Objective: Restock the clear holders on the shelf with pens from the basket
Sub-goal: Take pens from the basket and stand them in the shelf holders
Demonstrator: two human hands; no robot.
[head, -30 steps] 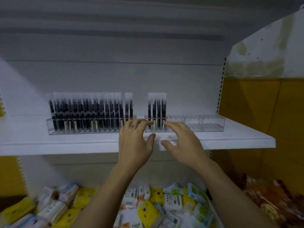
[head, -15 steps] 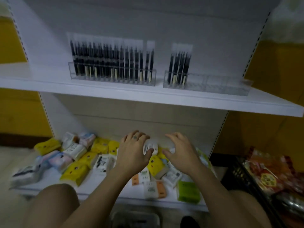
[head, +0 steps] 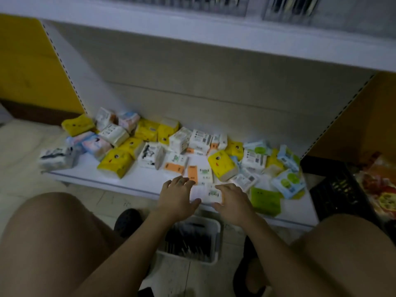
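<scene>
Both hands are empty, with the fingers spread apart. They hang side by side, palms down, at the front edge of the lower shelf (head: 102, 181). Left hand (head: 177, 197) is close to the right hand (head: 232, 203), with a small gap between them, and no pen is held.

Below the hands, on the floor between the two bare knees, stands the basket (head: 215, 243). It is white plastic with a rounded rectangular rim. Inside it lie the pens (head: 188, 241), thin dark sticks packed together; their long axes seem to run roughly from the near rim toward the shelf, but blur hides the details.

At the top edge, on the upper white shelf (head: 214, 33), the clear holders (head: 289, 9) show only as blurred transparent boxes with dark pens standing upright in them.

The lower shelf is a flat white board. On it lie many soft tissue packs (head: 115, 165), shiny plastic wrapped, yellow, white, orange and green, in no order. A black crate (head: 338, 189) with a grid wall stands to the right.
</scene>
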